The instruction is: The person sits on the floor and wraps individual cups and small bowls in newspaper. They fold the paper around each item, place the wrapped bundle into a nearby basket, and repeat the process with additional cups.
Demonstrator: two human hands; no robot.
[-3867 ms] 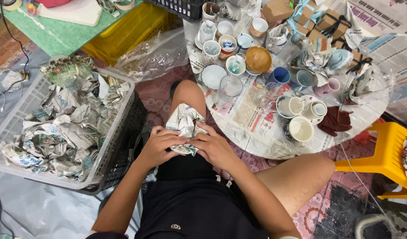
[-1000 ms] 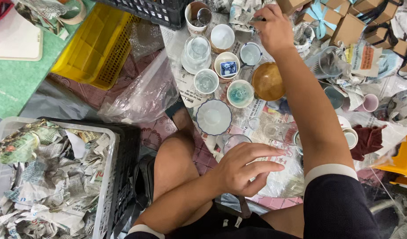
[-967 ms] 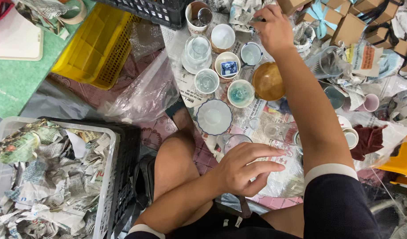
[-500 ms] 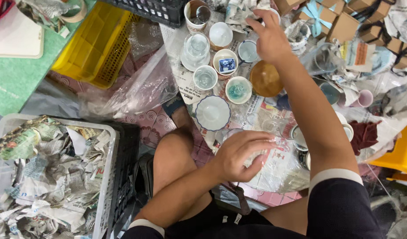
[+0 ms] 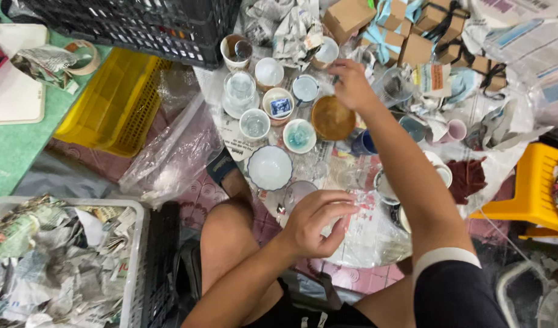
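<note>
The right hand (image 5: 352,85) reaches far forward, arm outstretched; the left hand (image 5: 318,222) curls loosely near the knee.

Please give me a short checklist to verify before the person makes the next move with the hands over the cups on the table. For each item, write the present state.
1. Right hand has free room: not ok, it is stretched over the brown bowl with cups packed closely around it.
2. What the right hand grips: cannot tell, the fingers hide it.
3. Left hand holds its thing firmly: cannot tell, it is curled at the near edge of the table, maybe on something clear.
4. White bowl stands apart from both hands: ok.
5. Right forearm clears the blue cup beneath it: cannot tell.
</note>
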